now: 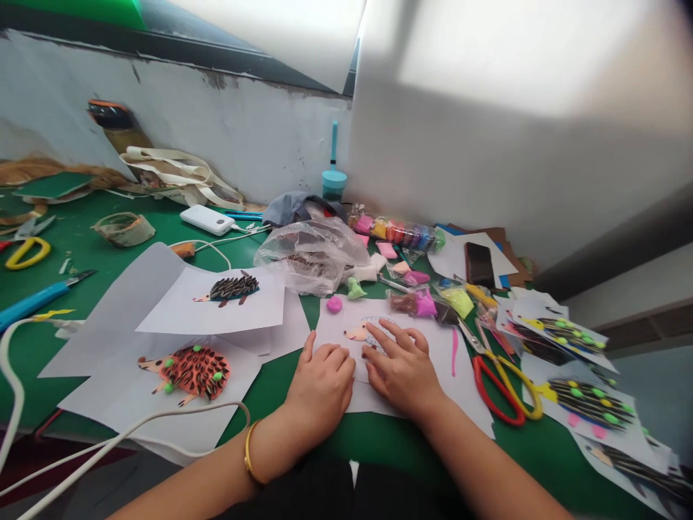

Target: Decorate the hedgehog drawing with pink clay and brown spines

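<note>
Here the left hand (319, 383), loosely curled, pins the white sheet (433, 347) — the right hand (401, 365), fingers spread flat, presses the paper hedgehog (364, 332); firm, even pressure suits.

Both forearms are bare, with no sleeves showing up to the lower edge of the view. The left hand (320, 386) has a thin gold bangle (248, 453) round its wrist. The right hand (403, 368) wears no ring, watch or band that can be seen.
</note>
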Motion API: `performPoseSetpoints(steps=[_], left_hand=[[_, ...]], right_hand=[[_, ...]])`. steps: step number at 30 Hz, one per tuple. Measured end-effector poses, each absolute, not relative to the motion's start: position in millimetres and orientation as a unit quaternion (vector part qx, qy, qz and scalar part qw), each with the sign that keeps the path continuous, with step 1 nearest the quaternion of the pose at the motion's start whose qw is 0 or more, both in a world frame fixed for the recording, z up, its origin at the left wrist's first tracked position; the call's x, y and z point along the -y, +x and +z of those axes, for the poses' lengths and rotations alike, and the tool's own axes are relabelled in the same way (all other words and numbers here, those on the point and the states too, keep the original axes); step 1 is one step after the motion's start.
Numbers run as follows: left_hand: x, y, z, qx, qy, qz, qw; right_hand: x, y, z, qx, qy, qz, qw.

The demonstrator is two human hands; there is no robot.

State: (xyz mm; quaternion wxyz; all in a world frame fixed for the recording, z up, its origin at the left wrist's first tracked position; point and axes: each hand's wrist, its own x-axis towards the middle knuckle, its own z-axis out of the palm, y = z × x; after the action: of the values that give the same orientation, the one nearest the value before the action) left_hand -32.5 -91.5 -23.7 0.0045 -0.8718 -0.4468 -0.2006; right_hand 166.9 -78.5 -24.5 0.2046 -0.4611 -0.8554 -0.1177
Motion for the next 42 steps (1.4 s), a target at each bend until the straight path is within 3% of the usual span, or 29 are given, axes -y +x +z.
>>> performPoseSetpoints(steps=[11,18,42], left_hand=[[91.5,-32.4,-23.1,0.449,-0.870,-0.203,0.002],[91.4,-32.5,-23.3,0.447,-0.873,-0.196,0.003],[90.9,-32.2,-22.7,0.446,-0.873,-0.197,-0.001]], right_hand=[[80.7,174.1,-18.3,0.854,-0.448,-0.065,0.255],[80.1,171.8,-24.0,0.866,-0.460,-0.068,0.186],[80.2,170.8,-26.5,0.859,-0.473,-0.078,0.182]])
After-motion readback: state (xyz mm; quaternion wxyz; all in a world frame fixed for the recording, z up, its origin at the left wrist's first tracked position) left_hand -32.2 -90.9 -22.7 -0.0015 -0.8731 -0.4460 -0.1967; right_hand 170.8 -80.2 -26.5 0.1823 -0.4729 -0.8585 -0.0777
